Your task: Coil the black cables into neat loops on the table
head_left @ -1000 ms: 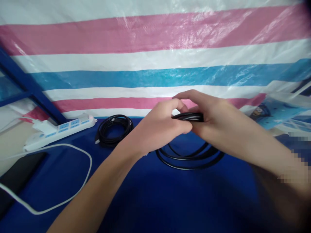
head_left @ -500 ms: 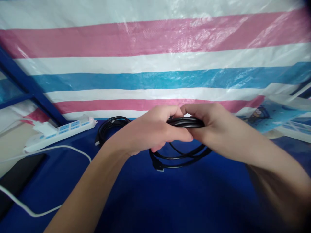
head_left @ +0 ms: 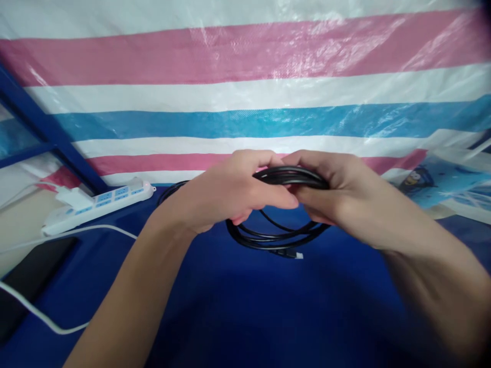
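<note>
The left grip (head_left: 241, 189) and right grip (head_left: 341, 186) pinch the black cable coil (head_left: 289, 176) from its opposite sides, seemingly so its loops lie bunched.

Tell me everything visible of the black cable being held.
The black cable is glossy, looks rubber or plastic, and is wound in several loops. The left hand and right hand pinch its bunched upper part; looser loops show below them, over the blue tabletop, though whether they touch it is unclear. At the lower edge a black plug with a pale tip points rightward.
</note>
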The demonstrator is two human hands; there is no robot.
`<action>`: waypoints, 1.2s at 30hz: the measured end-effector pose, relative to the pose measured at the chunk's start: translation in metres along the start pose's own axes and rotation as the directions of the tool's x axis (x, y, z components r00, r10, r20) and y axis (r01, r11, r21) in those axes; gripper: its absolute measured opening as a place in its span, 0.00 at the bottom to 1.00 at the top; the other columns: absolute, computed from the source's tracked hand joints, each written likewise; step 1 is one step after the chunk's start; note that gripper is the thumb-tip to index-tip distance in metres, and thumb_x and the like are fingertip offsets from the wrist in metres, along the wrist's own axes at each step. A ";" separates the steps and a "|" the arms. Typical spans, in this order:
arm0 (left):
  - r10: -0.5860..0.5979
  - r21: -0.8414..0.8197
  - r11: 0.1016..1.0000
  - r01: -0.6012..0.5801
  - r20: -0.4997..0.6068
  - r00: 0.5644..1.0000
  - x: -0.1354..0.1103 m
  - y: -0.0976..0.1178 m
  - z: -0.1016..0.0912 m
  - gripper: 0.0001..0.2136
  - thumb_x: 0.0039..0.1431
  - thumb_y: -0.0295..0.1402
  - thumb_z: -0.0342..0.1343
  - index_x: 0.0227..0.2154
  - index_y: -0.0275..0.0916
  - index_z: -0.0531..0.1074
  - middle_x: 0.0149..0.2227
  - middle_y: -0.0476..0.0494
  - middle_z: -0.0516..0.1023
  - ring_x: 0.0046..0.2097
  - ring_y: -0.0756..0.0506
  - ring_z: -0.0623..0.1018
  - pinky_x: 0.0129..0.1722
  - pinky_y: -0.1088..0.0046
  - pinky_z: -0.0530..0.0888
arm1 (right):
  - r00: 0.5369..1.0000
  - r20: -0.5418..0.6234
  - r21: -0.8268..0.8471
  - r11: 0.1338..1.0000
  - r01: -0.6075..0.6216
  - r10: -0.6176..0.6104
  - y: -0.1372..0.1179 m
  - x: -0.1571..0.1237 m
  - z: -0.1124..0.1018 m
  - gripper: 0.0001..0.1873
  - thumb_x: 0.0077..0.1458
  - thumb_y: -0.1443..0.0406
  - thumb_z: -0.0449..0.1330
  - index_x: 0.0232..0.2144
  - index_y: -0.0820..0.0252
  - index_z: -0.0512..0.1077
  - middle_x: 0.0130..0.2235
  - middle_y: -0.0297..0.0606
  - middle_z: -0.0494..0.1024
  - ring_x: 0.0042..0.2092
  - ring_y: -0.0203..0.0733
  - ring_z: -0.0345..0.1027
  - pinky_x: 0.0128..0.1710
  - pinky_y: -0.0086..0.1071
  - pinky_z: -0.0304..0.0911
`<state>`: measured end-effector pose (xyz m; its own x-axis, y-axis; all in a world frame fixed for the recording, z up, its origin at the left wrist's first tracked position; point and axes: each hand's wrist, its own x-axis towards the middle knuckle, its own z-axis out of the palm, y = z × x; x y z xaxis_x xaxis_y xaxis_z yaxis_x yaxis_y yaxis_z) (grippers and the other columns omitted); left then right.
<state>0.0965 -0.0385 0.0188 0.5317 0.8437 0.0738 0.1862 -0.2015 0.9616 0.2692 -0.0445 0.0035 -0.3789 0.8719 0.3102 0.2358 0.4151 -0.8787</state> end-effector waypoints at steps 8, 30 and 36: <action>0.115 -0.186 0.971 -0.153 -0.200 0.973 -0.002 0.009 -0.003 0.03 0.52 0.25 0.56 0.26 0.35 0.68 0.15 0.60 0.48 0.15 0.62 0.49 0.16 0.86 0.47 | 0.996 0.091 0.350 0.937 -0.008 -0.026 0.006 0.003 -0.009 0.02 0.53 0.69 0.60 0.31 0.58 0.70 0.14 0.23 0.56 0.16 0.28 0.49 0.20 0.25 0.61; 0.083 -0.592 0.803 -0.066 0.001 0.997 0.008 -0.006 -0.008 0.19 0.55 0.24 0.49 0.12 0.39 0.51 0.12 0.58 0.40 0.12 0.59 0.45 0.10 0.81 0.49 | 0.868 0.439 0.631 0.768 -0.113 -0.232 0.007 -0.003 -0.016 0.10 0.57 0.58 0.60 0.30 0.56 0.67 0.22 0.26 0.74 0.27 0.35 0.71 0.43 0.34 0.66; -0.047 -0.789 0.583 -0.194 -0.271 0.961 0.023 -0.016 -0.001 0.19 0.59 0.28 0.49 0.15 0.40 0.50 0.12 0.59 0.39 0.10 0.58 0.45 0.10 0.81 0.48 | 1.000 0.014 0.776 0.630 0.003 -0.023 0.000 0.002 0.006 0.39 0.64 0.46 0.25 0.36 0.59 0.71 0.19 0.26 0.63 0.19 0.29 0.61 0.29 0.29 0.65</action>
<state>0.1046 -0.0157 0.0057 0.2784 0.9555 0.0977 -0.6468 0.1113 0.7545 0.2629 -0.0445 0.0021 -0.3965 0.8586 0.3249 -0.5475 0.0629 -0.8344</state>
